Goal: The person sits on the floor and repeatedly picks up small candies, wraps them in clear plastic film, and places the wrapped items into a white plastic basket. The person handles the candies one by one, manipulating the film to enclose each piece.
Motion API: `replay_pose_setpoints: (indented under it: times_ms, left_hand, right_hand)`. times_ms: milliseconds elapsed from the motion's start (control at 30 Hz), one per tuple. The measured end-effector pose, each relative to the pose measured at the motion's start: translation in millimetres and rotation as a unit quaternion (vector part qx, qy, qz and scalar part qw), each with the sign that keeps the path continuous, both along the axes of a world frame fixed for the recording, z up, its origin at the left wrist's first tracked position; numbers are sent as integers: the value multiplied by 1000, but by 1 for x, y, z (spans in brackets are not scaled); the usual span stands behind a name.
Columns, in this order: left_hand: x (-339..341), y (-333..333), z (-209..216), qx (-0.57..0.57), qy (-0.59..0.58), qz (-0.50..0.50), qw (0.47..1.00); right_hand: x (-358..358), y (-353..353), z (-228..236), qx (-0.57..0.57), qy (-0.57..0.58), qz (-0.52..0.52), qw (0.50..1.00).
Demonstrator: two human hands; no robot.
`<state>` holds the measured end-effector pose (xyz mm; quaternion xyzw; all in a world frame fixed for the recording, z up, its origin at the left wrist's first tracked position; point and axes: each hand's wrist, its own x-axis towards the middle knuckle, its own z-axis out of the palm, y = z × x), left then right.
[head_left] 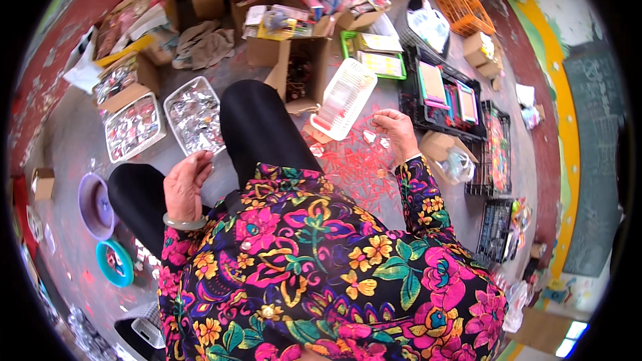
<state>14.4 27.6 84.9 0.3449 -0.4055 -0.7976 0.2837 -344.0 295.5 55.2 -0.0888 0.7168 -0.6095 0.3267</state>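
Observation:
My left hand [184, 186] is over my bent left leg, with a pale bangle at its wrist. Its fingers curl in towards the thumb, and whatever they may pinch is too small to make out. Close beyond them stands a clear tray [170, 104] of small shiny packets. To the right, my right hand [398, 135] hangs above the floor with thumb and fingertips drawn together; anything between them cannot be made out. Small white pieces [369, 136] show just beside it. A white slotted basket [359, 85] with reddish contents leans beyond that hand.
Thin red bits [354, 167] litter the floor. An open cardboard box [316, 70] stands ahead, and black crates [409, 103] line the right. Another packet tray [160, 125], a purple basin [85, 204] and a teal basin [101, 262] are at left. An orange crate [466, 10] stands far right.

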Motion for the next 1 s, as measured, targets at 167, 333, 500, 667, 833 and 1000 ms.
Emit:
replay_pose_setpoints:
  times_ms: [167, 333, 500, 667, 833, 1000]
  left_hand:
    - [-1, 3, 3, -7, -14, -13, 1000]
    - [-5, 4, 1, -9, -23, -34, 999]
    - [-1, 7, 1, -15, -32, -25, 999]
    - [-16, 5, -7, 4, -19, -57, 998]
    - [-1, 11, 3, -16, -41, -29, 999]
    - [-7, 7, -5, -6, -29, -43, 999]
  right_hand:
    - [-31, 60, -75, 219, 128, -8, 967]
    - [-46, 92, -144, 359, 200, 0, 912]
    - [-43, 79, -158, 509, 217, 72, 830]
    - [-88, 145, -254, 589, 376, 258, 667]
    - [-59, 97, -213, 462, 207, 137, 851]
    - [-74, 130, -225, 320, -37, 89, 943]
